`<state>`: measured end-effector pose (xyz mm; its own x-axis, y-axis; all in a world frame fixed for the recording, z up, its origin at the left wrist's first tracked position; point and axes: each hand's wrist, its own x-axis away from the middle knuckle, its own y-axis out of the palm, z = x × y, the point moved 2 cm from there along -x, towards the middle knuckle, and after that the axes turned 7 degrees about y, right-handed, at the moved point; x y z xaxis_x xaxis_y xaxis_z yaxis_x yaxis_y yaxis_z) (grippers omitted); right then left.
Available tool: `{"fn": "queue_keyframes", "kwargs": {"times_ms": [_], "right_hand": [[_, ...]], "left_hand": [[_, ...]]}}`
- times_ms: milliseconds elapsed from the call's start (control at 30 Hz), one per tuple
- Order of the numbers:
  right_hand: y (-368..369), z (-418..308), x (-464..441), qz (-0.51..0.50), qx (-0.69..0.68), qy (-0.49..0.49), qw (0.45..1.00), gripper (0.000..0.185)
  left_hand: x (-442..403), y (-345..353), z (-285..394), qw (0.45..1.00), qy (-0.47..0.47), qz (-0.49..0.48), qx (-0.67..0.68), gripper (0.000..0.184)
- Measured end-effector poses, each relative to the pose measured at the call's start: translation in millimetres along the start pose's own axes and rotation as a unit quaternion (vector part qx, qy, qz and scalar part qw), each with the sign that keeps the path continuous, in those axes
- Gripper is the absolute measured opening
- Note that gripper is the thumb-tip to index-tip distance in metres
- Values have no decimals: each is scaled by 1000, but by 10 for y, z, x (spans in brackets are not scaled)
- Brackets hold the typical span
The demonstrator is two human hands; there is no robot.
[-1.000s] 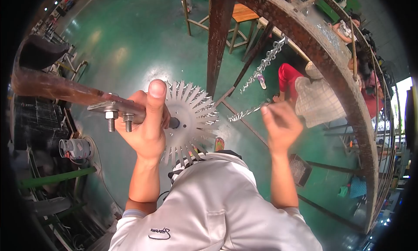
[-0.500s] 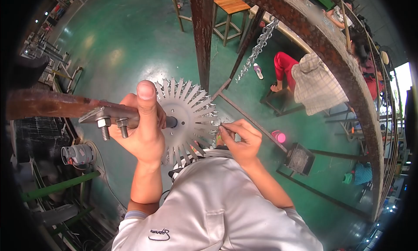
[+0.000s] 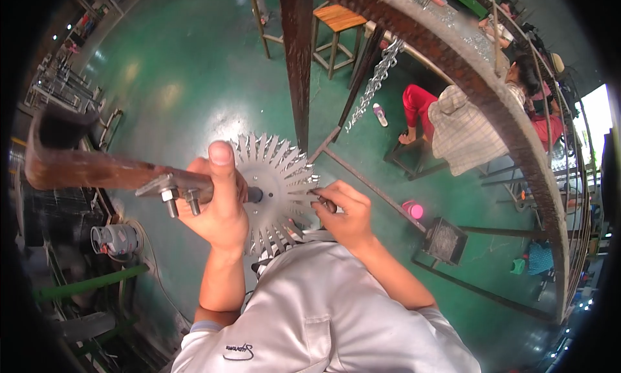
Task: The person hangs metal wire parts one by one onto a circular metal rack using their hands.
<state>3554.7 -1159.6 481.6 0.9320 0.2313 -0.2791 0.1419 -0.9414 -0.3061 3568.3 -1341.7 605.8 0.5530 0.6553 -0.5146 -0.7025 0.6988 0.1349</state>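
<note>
A grey slotted metal disc point(image 3: 266, 208) with many radial teeth stands in front of my torso, small shiny metal bits along its upper and right rim. My left hand point(image 3: 217, 211) is wrapped around the metal bar point(image 3: 103, 169) beside the disc's hub, thumb upright. Two bolts with nuts point(image 3: 170, 197) hang from a plate on that bar. At the disc's right edge, my right hand point(image 3: 349, 214) is closed in a pinch against the teeth. A small dark piece shows between its fingers, too small to name.
A rusty curved frame point(image 3: 453, 56) arches over the right side, with a metal chain point(image 3: 381, 75) hanging near it. A square metal box point(image 3: 445, 242) and a pink cup point(image 3: 412, 209) are at right. A seated person point(image 3: 466, 127) is beyond. A wooden stool point(image 3: 339, 19) stands behind; a gas cylinder point(image 3: 116, 239) stands left.
My right hand has shifted left, its fingertips now overlapping the disc's teeth. The bar, disc and left hand appear slightly lower as the view shifts.
</note>
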Motion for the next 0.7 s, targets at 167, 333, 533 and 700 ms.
{"fn": "queue_keyframes", "kwargs": {"times_ms": [167,333,533,700], "right_hand": [[-289,-128,-174,2,28,-36,999,21],[-1376,-1,-1281,245,67,-33,967,14],[-1775,-638,-2370,181,-8,-61,981,27],[-1743,-652,-2694,112,-46,-100,988,25]], "left_hand": [[-9,-32,-23,999,-2,5,35,44],[14,-43,-63,999,-9,0,47,48],[14,-32,-61,999,-5,-5,45,50],[22,-65,-78,998,4,-28,50,49]]}}
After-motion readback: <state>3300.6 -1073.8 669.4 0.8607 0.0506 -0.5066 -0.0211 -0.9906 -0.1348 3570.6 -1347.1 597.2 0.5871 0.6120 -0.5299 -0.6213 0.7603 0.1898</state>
